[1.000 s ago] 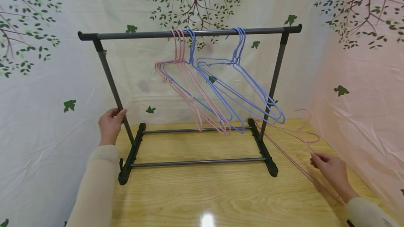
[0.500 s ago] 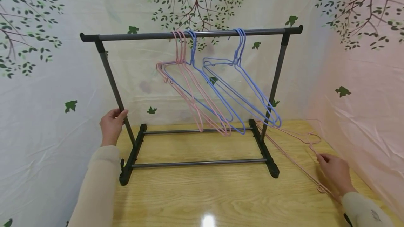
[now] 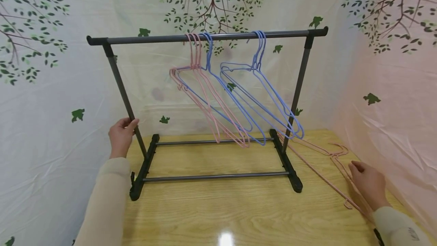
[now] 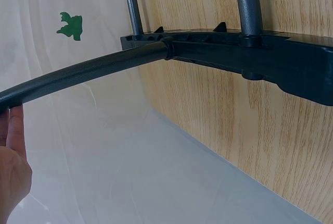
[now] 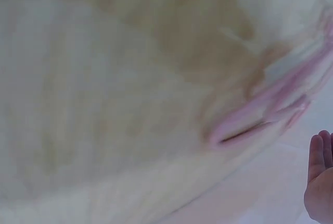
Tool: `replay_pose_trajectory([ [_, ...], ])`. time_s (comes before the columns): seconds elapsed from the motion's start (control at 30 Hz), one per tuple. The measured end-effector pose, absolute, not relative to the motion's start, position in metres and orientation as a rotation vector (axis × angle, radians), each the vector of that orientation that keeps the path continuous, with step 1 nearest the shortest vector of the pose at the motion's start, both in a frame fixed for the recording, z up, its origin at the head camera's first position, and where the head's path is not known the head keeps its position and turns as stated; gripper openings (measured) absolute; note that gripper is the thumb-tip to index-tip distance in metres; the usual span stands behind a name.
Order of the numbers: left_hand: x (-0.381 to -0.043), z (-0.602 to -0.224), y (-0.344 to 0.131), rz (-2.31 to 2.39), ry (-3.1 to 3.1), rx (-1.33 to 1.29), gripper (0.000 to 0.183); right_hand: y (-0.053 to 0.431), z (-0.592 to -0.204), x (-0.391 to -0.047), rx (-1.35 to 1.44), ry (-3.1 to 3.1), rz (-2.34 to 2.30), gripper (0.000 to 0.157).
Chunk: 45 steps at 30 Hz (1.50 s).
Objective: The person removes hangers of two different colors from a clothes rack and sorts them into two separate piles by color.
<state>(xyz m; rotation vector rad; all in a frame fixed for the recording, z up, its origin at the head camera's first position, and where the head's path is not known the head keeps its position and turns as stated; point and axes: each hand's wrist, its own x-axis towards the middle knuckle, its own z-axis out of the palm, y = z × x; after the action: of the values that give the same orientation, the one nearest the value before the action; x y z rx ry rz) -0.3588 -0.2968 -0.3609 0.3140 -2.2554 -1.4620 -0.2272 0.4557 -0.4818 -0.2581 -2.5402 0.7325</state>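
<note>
While left fingers [image 4: 16, 130] grip the rack [image 3: 232, 36], empty right fingers [image 5: 317, 157] half-curl beside pink hangers [image 3: 334, 155].

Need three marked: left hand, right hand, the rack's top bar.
Left hand [image 3: 121, 137]: head view, on the back of the hand.
Right hand [image 3: 369, 184]: head view, on the back of the hand.
Top bar [image 3: 230, 36]: head view, on a bare stretch near its middle.
</note>
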Motion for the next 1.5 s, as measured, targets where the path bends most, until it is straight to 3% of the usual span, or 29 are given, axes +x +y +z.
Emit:
replay_pose_trajectory([
  [0.6,-0.358,-0.36,-0.298,-1.565,-2.247,0.309,0.056,0.397,-0.397,-0.242,-0.206,-2.303,1.078,0.051],
  [1.13,-0.357,-0.356,-0.296,-1.555,-2.214,0.29,0.053,0.342,-0.305,-0.242,-0.041,-1.998,1.4,0.026],
  [1.5,-0.357,-0.357,-0.297,-1.526,-2.258,0.307,0.056,0.291,-0.241,-0.24,0.127,-1.985,1.355,0.034],
])
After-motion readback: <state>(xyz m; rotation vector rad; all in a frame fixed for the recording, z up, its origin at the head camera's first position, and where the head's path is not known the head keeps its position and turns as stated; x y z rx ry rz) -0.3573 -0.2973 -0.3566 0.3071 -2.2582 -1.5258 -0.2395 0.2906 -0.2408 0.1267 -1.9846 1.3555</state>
